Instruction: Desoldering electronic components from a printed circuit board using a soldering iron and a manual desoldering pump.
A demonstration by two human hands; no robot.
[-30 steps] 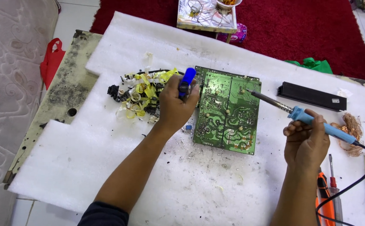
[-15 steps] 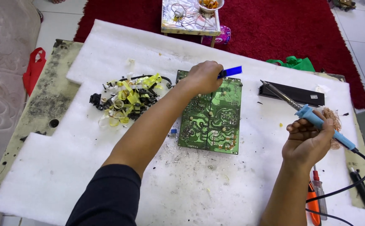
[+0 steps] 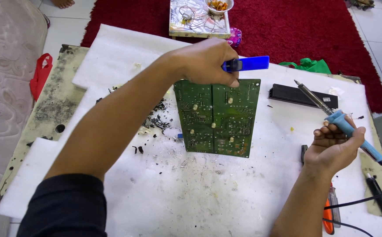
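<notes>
Left hand (image 3: 206,61) tilts flat green circuit board (image 3: 217,116), gripping blue plastic tool (image 3: 245,64).

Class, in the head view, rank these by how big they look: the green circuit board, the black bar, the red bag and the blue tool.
1. Green circuit board
2. Black bar
3. Red bag, looking close to the bar, so unsure
4. Blue tool, partly hidden in the left hand

Bare white foam sheet (image 3: 164,197) below circuit board (image 3: 217,116)
</notes>
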